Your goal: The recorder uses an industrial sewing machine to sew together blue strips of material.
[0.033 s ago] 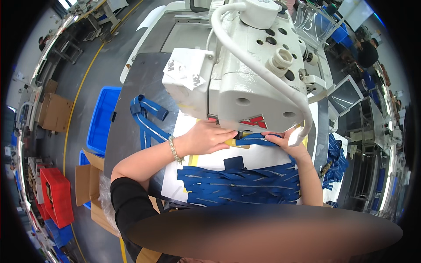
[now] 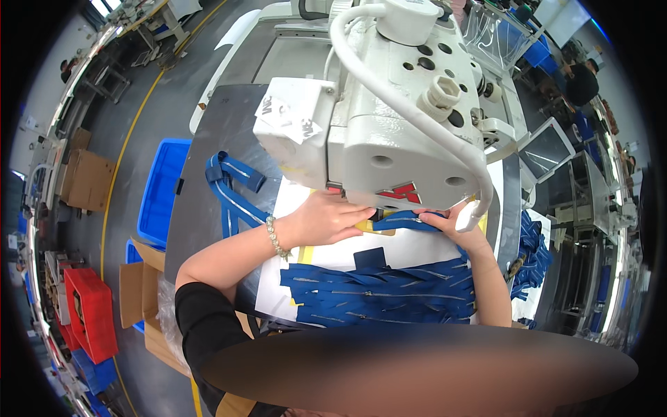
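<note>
A white industrial sewing machine (image 2: 399, 149) stands in front of me, its head hanging over the work. My left hand (image 2: 333, 217) lies flat under it, fingers stretched toward the needle area and pressed together on the work surface. Between my hands runs a blue zipper (image 2: 403, 221) with pale teeth, by a yellow piece at its left end. My right hand (image 2: 451, 224) pinches the zipper's right end between thumb and fingers. The needle is hidden by the machine head. Another strip of blue zippers (image 2: 240, 198) trails out from the left, passing behind my left wrist.
Nearer me lies a pile of blue zippers (image 2: 379, 295) on white sheeting. More zippers (image 2: 531, 257) heap at the right edge. Beside the table are a blue bin (image 2: 163, 191), an open cardboard box (image 2: 153, 285) and a red crate (image 2: 92, 313). People sit farther off.
</note>
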{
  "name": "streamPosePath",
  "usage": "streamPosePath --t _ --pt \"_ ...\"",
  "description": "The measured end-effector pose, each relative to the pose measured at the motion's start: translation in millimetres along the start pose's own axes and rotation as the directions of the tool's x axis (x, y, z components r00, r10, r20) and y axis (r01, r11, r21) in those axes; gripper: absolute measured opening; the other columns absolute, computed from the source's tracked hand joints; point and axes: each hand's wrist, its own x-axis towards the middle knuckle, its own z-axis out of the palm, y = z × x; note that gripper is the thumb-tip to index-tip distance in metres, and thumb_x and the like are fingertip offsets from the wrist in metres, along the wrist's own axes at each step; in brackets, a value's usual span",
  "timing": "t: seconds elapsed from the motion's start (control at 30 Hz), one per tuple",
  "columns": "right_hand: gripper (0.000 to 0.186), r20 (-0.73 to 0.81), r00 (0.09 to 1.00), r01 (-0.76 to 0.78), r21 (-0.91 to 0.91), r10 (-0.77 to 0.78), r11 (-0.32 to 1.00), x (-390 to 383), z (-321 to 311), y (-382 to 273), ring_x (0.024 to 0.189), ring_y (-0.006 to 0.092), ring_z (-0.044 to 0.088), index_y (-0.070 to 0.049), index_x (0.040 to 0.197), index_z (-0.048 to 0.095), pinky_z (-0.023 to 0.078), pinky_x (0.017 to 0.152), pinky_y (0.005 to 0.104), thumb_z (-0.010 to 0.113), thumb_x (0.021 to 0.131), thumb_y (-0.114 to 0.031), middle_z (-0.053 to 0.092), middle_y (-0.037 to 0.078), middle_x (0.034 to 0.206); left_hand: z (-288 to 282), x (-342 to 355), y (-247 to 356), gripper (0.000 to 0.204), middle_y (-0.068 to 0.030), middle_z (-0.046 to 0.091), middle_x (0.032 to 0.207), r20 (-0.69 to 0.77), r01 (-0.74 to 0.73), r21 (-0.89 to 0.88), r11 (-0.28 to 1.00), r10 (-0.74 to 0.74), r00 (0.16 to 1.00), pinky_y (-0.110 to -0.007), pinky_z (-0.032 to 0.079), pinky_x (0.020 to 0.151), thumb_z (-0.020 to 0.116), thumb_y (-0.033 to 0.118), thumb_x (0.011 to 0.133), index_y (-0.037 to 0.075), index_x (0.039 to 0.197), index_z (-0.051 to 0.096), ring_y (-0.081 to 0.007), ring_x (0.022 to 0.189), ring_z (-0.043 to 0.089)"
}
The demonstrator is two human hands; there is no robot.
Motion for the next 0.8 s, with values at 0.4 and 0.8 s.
streamPosePath --t 0.4,0.8 --pt "0.019 0.057 0.998 -0.04 0.02 0.038 0.999 5 -2 4 0.083 0.0144 0.063 -0.004 0.1 0.071 0.048 0.078 0.0275 0.068 0.083 -0.013 0.07 0.008 0.09 -1 -1 0 0.045 -0.0025 0.069 0.097 -0.005 0.007 0.023 1.0 -0.007 1.0 -0.03 0.05 0.058 0.072 0.029 0.079 0.008 0.118 0.064 -0.0201 0.067 0.063" --pt "0.019 0.0 0.983 0.172 -0.391 -0.186 0.904 4 5 -22 0.077 0.0267 0.062 -0.004 0.091 0.069 0.048 0.074 0.0351 0.069 0.082 -0.021 0.066 0.01 0.084 -2 0 2 0.045 -0.004 0.069 0.099 0.009 0.028 -0.012 1.0 -0.028 1.0 -0.029 0.052 0.064 0.074 0.026 0.076 0.007 0.116 0.064 -0.0189 0.069 0.065"
